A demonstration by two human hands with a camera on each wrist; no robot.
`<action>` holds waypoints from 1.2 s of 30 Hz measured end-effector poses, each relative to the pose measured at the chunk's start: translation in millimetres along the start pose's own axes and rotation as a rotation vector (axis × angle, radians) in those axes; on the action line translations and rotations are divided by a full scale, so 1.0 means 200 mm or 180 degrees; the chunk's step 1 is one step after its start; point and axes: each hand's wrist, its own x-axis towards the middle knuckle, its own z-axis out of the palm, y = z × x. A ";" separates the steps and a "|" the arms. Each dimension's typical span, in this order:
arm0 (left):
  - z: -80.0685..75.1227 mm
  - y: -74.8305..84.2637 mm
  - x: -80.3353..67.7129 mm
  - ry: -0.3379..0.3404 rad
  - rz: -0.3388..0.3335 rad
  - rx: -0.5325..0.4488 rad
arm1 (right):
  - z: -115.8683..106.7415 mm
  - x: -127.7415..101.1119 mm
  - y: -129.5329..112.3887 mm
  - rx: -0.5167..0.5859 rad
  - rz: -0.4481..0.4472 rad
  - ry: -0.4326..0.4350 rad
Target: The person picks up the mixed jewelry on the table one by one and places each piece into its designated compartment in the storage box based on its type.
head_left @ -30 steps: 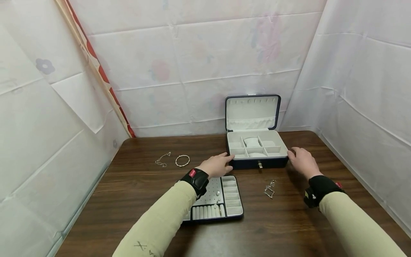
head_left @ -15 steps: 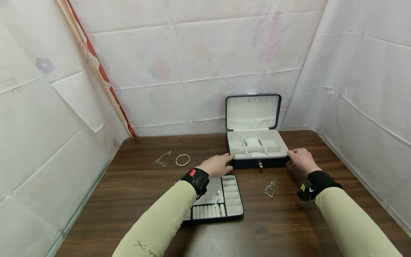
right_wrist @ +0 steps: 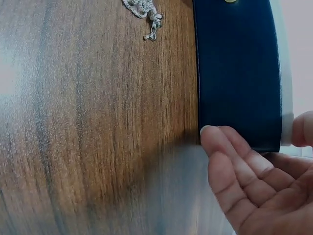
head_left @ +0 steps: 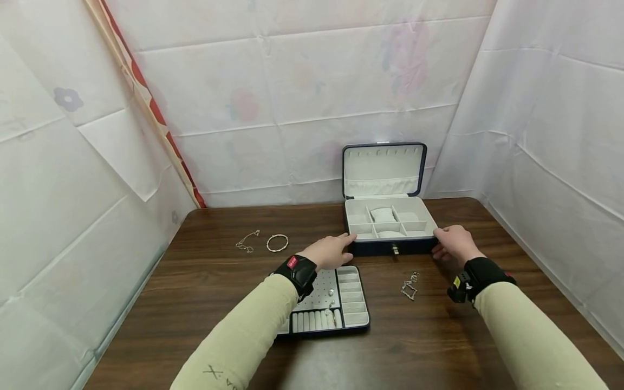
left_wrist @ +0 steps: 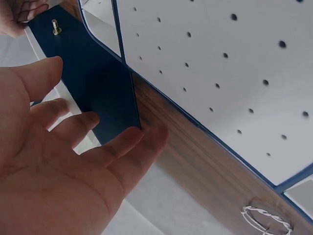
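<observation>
A navy jewelry box [head_left: 370,248] with a pale divided interior stands at the back right of the table, its lid [head_left: 383,170] raised. My left hand [head_left: 327,252] is at its front left corner, fingers loosely extended with the tips right at the rim. At the front right corner, my right hand [head_left: 455,242] grips the box, thumb at the top edge and fingers bent against the side, as the right wrist view shows. Partly under my left arm lies a jewelry tray [head_left: 353,298] with ring rolls, small compartments and a perforated panel.
A thin silvery chain [head_left: 247,242] and a bangle [head_left: 277,243] lie on the wooden table [head_left: 209,303] at the left. Another chain [head_left: 410,287] is in front of the box. White cloth walls [head_left: 312,97] close in the back and sides.
My right hand has shifted slightly left, and its fingers have bent in at the box's front right corner. The left hand and the box stay practically where they were.
</observation>
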 end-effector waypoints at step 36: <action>-0.06 -0.21 -0.17 0.0255 0.0121 0.0009 | 0.17 -0.09 -0.14 -0.0133 -0.0357 -0.0060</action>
